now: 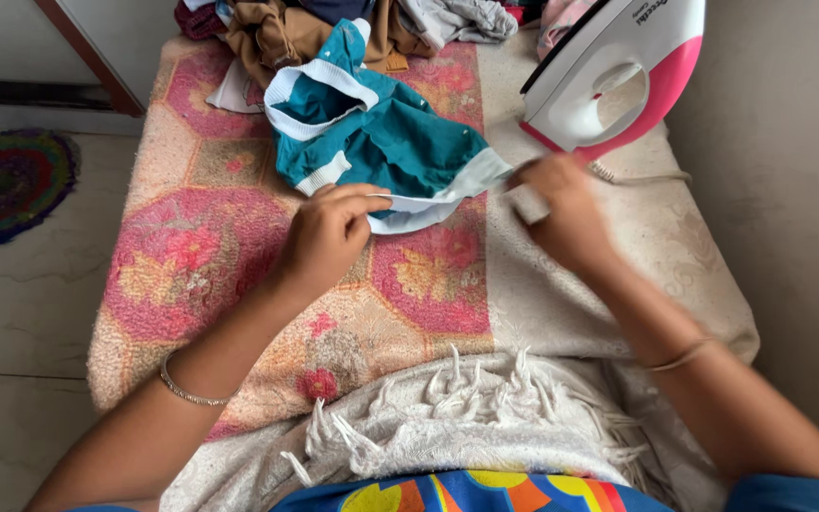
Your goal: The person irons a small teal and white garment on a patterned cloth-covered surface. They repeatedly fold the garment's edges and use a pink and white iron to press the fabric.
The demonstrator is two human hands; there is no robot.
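A small teal garment with white ribbed trim lies crumpled on a table covered by a pink floral cloth. My left hand pinches the garment's white hem at its near edge. My right hand grips the other end of the same white hem, pulling it out to the right. The hem is stretched between both hands. A white and pink clothes iron stands upright just beyond my right hand.
A heap of brown, grey and dark clothes lies at the table's far end. A cream fringed cloth covers the near edge. A wall runs along the right. A round multicoloured rug lies on the tiled floor at left.
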